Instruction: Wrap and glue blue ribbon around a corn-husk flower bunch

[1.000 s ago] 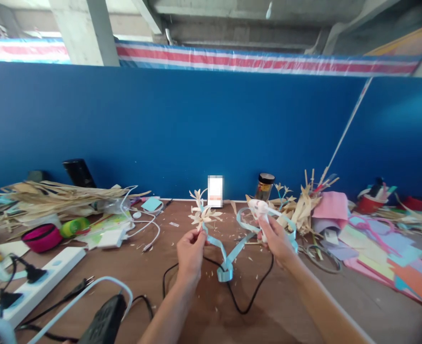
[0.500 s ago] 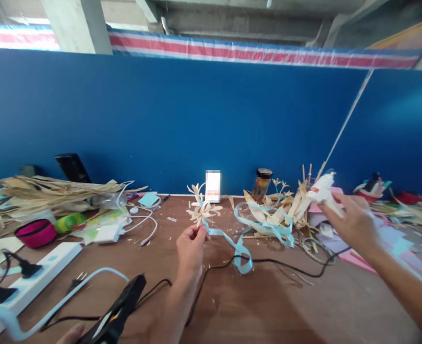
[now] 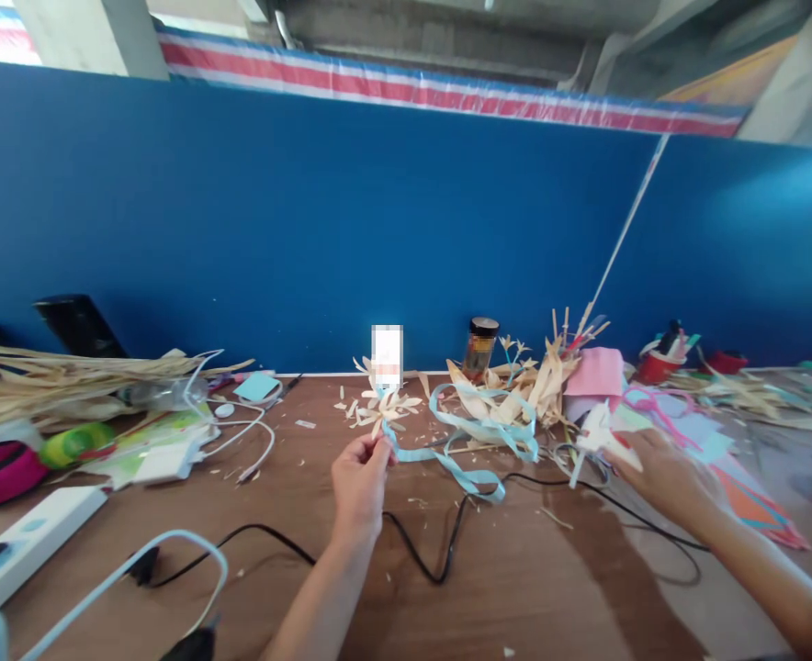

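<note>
My left hand (image 3: 363, 484), fingers pinched together, grips the lower end of a pale flower (image 3: 380, 409) with narrow dried-husk petals. A light blue ribbon (image 3: 471, 476) trails from the flower's stem to the right across the table. My right hand (image 3: 660, 473) is closed around the back part of a white glue gun (image 3: 593, 435), low over the table's right side. The hand partly hides the gun's handle. A black cord (image 3: 550, 480) runs across the table near the gun.
Dried husks (image 3: 547, 386) and a dark-lidded jar (image 3: 480, 347) stand at the blue partition (image 3: 310, 220). To the left lie a power strip (image 3: 40, 532), a pink band (image 3: 3, 471) and husk strips (image 3: 68, 381). A black object (image 3: 192, 645) shows at the bottom edge.
My right hand has lowered the glue gun toward the table. My left hand still holds the flower. The view has turned right; another person's hand and most of the black tool have left it.
</note>
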`<action>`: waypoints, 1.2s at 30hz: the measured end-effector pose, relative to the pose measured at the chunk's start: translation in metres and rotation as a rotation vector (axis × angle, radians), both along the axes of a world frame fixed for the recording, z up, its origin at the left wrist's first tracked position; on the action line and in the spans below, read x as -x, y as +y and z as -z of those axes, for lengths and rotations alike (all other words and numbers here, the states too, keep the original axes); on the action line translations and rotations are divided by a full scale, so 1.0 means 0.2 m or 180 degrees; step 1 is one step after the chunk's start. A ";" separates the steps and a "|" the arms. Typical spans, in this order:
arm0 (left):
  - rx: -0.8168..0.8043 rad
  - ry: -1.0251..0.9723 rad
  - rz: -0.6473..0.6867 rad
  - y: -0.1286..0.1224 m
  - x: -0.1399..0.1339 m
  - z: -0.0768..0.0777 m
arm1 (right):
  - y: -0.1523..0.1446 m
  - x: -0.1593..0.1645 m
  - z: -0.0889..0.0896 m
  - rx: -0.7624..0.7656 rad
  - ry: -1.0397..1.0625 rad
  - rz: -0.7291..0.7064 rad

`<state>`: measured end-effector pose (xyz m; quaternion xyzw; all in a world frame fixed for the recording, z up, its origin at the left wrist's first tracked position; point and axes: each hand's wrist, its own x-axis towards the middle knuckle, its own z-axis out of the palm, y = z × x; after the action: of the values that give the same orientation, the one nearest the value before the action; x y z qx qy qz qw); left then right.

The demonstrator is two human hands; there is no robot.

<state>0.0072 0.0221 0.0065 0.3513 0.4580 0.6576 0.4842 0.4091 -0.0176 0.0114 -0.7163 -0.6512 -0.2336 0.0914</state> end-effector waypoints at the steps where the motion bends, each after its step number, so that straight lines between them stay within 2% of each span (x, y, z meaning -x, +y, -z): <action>1: 0.0019 -0.0006 -0.0007 0.00 0.00 0.00 | -0.01 0.02 0.04 0.0201 -0.0026 -0.0173; 3: 0.0052 -0.0008 -0.0011 0.00 -0.01 0.00 | -0.01 0.07 0.11 0.0514 -0.0095 -0.0485; 5: 0.0065 -0.0004 -0.0015 0.00 -0.01 -0.01 | 0.01 0.12 0.14 0.0639 -0.0180 -0.0542; 7: 0.0041 0.0002 -0.0018 0.00 -0.01 -0.01 | 0.03 0.19 0.12 0.0614 -0.0225 -0.0408; 9: -0.0023 0.0039 -0.0036 0.00 -0.01 0.00 | 0.03 0.32 0.06 0.0419 -0.0137 -0.0242; 11: -0.0077 0.0101 -0.0066 0.01 -0.01 0.00 | 0.00 0.52 -0.01 0.0192 0.0070 -0.0370; 13: -0.0079 0.0153 -0.0116 0.01 -0.01 0.00 | -0.04 0.77 -0.05 0.0239 0.0434 -0.0931; 15: -0.0055 0.0150 -0.0122 0.01 -0.02 0.00 | -0.08 1.04 -0.05 0.0584 0.0844 -0.1545; 17: -0.0045 0.0115 -0.0109 0.01 -0.04 -0.01 | -0.09 1.28 -0.01 0.1030 0.0988 -0.1913; 19: -0.0054 0.0098 -0.0095 0.01 -0.05 -0.03 | -0.07 1.44 0.04 0.1214 0.0953 -0.1845; 21: -0.0086 0.0103 -0.0070 0.01 -0.05 -0.04 | -0.04 1.50 0.07 0.1413 0.0886 -0.1665; 23: -0.0099 0.0118 -0.0047 0.00 -0.04 -0.05 | -0.01 1.48 0.07 0.1545 0.0865 -0.1510; 26: -0.0065 0.0123 -0.0068 0.00 -0.03 -0.06 | 0.01 1.32 0.03 0.1404 0.0958 -0.1340; 28: -0.0078 0.0147 -0.0071 0.01 -0.02 -0.06 | 0.01 1.15 -0.01 0.1218 0.1125 -0.1184; 31: -0.0112 0.0189 -0.0063 0.02 -0.03 -0.05 | 0.04 0.86 -0.06 0.1204 0.1651 -0.1130; 33: -0.0079 0.0173 -0.0067 0.03 -0.03 -0.04 | 0.07 0.66 -0.08 0.1138 0.1937 -0.1064; 36: -0.0014 0.0173 -0.0065 0.03 -0.04 -0.03 | 0.11 0.38 -0.09 0.0845 0.2171 -0.0674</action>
<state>0.0155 0.0285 0.0131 0.3654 0.4730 0.6537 0.4641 0.3332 0.0052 0.0284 -0.6872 -0.6784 0.1153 0.2329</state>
